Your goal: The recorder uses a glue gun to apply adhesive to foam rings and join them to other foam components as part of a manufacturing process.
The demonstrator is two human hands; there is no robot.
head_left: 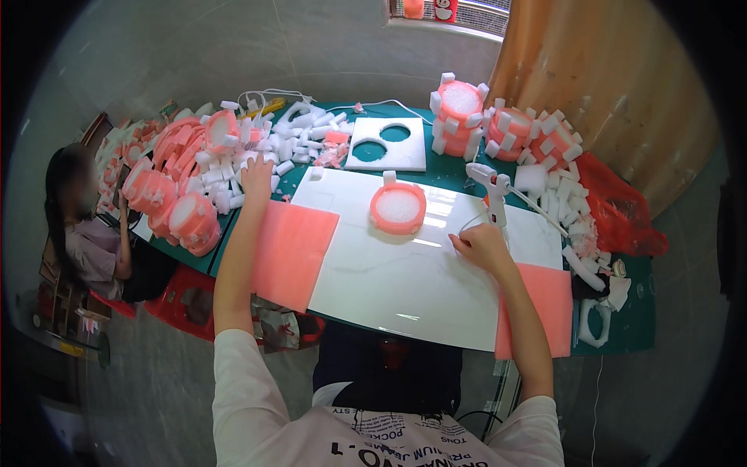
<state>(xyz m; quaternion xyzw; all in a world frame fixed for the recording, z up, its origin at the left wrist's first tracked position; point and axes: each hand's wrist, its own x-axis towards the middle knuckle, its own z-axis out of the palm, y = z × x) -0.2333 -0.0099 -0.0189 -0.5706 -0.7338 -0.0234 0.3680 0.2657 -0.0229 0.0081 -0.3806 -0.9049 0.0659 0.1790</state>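
Tabletop (pixel 634 331): left hand (pixel 257 177) at foam blocks (pixel 224 171)

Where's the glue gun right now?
Head view, right of centre: the white glue gun is just beyond the right hand, right of the pink-rimmed foam disc on the white board.

Glossy board (pixel 381 280); matt foam blocks (pixel 285 166); smooth plastic glue gun (pixel 496 193).

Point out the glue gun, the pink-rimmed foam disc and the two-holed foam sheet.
Glue gun (pixel 496 198), head view: its white body.
Pink-rimmed foam disc (pixel 398 208), head view: its white middle.
Two-holed foam sheet (pixel 400 155), head view: face beside the holes.
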